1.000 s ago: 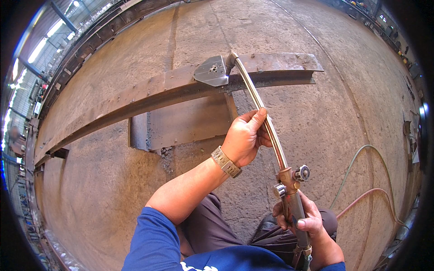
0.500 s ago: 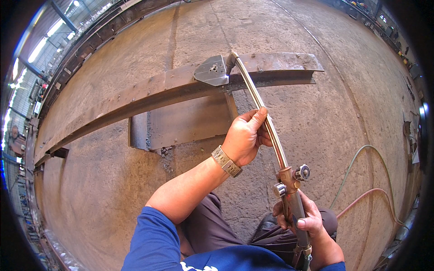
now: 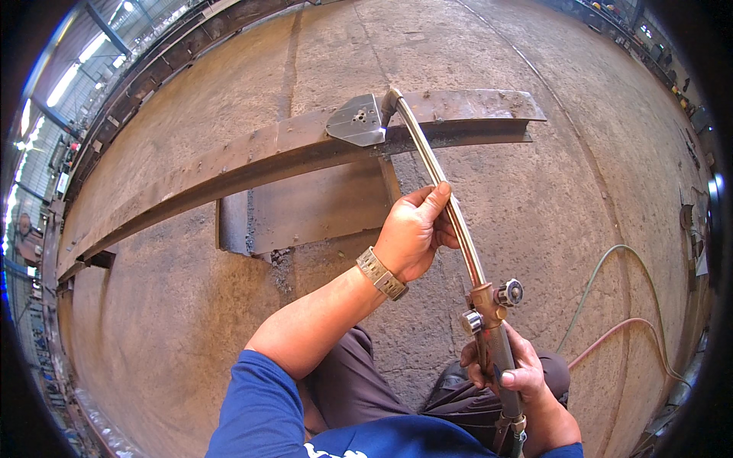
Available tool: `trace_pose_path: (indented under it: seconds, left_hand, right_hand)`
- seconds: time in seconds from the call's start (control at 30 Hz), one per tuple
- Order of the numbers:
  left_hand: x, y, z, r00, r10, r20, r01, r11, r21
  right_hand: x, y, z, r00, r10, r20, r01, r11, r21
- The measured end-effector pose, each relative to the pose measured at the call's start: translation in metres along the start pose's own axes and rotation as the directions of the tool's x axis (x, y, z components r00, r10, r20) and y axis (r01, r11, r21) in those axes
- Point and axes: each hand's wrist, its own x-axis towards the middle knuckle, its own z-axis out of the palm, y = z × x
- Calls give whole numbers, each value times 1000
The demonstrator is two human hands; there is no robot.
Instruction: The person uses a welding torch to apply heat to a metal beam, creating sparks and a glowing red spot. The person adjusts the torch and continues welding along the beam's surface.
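Observation:
A long gas cutting torch (image 3: 449, 202) runs from my lap up to the steel beam (image 3: 252, 156). My left hand (image 3: 418, 230) is closed around its metal tubes about midway, thumb on top. Lower down, my right hand (image 3: 513, 362) grips the torch's handle, just below two valve knobs (image 3: 508, 292). The bent torch head points down at the right edge of a dark steel plate (image 3: 356, 120), where a small bright spot shows. That plate has cut corners and several small holes near its middle, and it rests on the beam's top.
Beneath the beam lies a wide steel piece (image 3: 317, 206) with a ragged lower edge. A green hose (image 3: 588, 286) and a red hose (image 3: 618, 327) curve over the concrete floor at right. Steel sections line the far left side.
Almost everything holds still. The plate sits very slightly further left than before, while both hands keep their grip on the torch.

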Motion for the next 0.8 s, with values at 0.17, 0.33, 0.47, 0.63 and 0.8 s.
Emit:
trace_pose_path:
  seconds: [0.17,0.33,0.47,0.63,0.8]
  left_hand:
    - [-1,1,0,1000,-5,-18,6,1000,9]
    - [0,0,0,1000,-5,-15,6,1000,11]
    - [0,0,0,1000,2,-9,-2,1000,18]
    - [0,0,0,1000,2,-11,-2,1000,16]
    - [0,0,1,1000,1,-6,-1,1000,16]
  right_hand:
    - [0,3,-3,1000,-6,11,6,1000,-9]
    - [0,0,-1,1000,-5,7,5,1000,-10]
    - [0,3,-4,999,-24,26,24,1000,-2]
    - [-1,3,-4,999,-23,23,23,1000,4]
    - [-1,5,-5,999,-23,27,23,1000,20]
